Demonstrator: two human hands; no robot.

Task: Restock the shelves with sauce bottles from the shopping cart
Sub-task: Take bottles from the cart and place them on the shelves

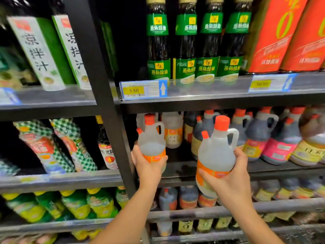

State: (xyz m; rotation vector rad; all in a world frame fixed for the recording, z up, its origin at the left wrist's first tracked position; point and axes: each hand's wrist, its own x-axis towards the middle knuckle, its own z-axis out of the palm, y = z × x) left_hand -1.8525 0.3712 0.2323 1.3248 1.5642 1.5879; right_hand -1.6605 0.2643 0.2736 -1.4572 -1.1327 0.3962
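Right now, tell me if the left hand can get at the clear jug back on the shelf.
Probably not: the left hand grips its own jug, though the way to the shelved jug looks open.

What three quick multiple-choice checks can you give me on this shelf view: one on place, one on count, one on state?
1. Where do the green-labelled bottles stand?
A) on the shelf above the dark jugs
B) on the lowest shelf
C) in a cart

2. How many of them stand in the front row?
A) two
B) four
C) six

3. What are the hands doing?
A) both are empty
B) only the right one holds a jug
C) each grips a clear jug

Answers:
1 A, they stand on the price-tag shelf, directly over the jug row.
2 B, four green labels show side by side.
3 C, the left hand grips the left jug and the right hand grips the right jug.
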